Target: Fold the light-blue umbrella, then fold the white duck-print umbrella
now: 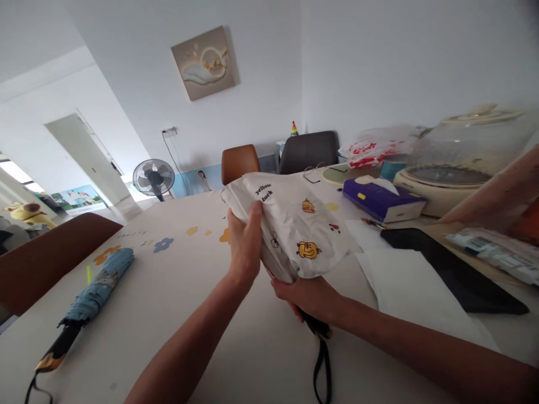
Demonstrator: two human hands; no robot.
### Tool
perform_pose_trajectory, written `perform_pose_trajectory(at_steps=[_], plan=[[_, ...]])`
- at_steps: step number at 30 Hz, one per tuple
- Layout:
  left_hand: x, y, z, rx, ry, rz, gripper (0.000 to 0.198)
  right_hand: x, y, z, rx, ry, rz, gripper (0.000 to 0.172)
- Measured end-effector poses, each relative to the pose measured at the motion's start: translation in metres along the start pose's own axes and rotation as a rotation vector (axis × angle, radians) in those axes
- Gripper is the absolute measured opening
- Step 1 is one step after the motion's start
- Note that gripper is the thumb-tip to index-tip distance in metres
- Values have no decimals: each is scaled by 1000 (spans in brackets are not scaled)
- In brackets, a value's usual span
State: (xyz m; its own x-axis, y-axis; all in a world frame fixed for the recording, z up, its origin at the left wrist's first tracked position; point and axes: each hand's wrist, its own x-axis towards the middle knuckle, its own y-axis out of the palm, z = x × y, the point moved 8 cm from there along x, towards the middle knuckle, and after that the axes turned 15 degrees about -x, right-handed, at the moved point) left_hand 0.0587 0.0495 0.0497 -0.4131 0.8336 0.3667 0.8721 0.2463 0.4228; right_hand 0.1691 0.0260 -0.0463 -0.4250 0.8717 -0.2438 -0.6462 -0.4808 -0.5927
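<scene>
Mid-frame, the left hand (246, 244) clasps the white umbrella (290, 224), apparently keeping loose folds together; below, the right hand (309, 300) grips its lower end, likely for support.

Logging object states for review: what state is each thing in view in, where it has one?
White umbrella: closed, canopy loose, held by left hand and right hand
Blue umbrella: furled, lying down
Tissue pack: open
Glass pot: lid on
Fan: upright; spinning or not, unclear
</scene>
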Motion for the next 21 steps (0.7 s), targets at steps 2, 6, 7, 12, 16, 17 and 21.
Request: perform_pose_trajectory(at_steps=[2,6,7,12,16,17,21], plan=[[10,-7,0,-93,-38,-31,38,-1,5,1,-4,-14,60,34],[29,-22,-2,-253,-108,-81,33,-3,15,4,69,-52,198,31],[33,-26,-3,-282,-118,-97,31,-4,18,5,92,-59,239,31],[44,-42,-10,-325,-126,-136,24,-8,32,9,203,-111,409,31],[45,-50,-2,-307,-152,-196,21,-6,40,5,354,-112,501,28],[45,-52,0,-304,-159,-211,21,-6,43,5,391,-110,534,25],[44,-50,2,-289,-168,-213,21,-6,46,9,589,-147,625,19]])
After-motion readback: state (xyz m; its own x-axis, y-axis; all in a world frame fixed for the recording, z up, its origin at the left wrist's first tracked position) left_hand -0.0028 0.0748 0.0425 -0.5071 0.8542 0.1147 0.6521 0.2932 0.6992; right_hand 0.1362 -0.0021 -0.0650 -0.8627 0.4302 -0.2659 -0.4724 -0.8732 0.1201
